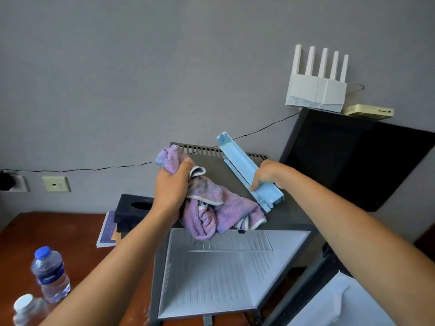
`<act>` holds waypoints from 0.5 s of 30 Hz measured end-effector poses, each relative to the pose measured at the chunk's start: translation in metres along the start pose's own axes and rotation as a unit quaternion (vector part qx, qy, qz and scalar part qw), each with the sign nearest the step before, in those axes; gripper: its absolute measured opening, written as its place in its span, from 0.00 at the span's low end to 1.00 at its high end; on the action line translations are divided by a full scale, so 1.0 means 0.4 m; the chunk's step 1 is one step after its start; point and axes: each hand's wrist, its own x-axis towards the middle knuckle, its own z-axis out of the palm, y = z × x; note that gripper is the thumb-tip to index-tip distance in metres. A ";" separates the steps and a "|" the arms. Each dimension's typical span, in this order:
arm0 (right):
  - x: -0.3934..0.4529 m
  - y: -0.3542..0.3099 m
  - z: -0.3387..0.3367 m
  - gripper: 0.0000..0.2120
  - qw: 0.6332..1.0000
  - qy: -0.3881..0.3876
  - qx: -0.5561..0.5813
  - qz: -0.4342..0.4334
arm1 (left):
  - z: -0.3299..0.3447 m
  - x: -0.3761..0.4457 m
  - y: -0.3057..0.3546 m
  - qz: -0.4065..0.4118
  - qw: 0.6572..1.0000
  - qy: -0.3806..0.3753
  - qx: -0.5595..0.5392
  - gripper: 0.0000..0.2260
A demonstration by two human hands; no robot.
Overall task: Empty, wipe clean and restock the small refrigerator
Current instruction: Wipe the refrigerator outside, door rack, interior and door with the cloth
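The small grey refrigerator (289,215) stands open below me, its white inside (219,274) bare. My left hand (171,184) grips a bunched purple towel (219,208) that hangs over the fridge's top front edge. My right hand (268,175) holds a long light-blue plastic shelf rail (242,165), fingers curled around it, tilted above the fridge top. The fridge door (341,302) swings open at the lower right.
A wooden table (47,231) at the left carries a blue-capped water bottle (50,274), a white-capped bottle (23,309), a dark tissue box (131,212) and a booklet (106,231). A black television (353,161) with a white router (315,90) on top stands at the right.
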 end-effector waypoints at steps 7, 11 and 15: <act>0.005 0.017 0.002 0.27 0.999 0.045 -0.016 0.017 | -0.015 -0.012 0.010 0.013 0.998 -0.053 0.006 0.12; -0.009 0.064 0.004 0.23 0.994 0.088 0.049 0.030 | -0.019 -0.015 0.010 0.019 0.997 -0.073 0.020 0.09; -0.091 0.122 -0.006 0.14 0.984 0.151 0.091 -0.024 | -0.024 -0.028 0.014 0.022 0.993 -0.115 0.012 0.04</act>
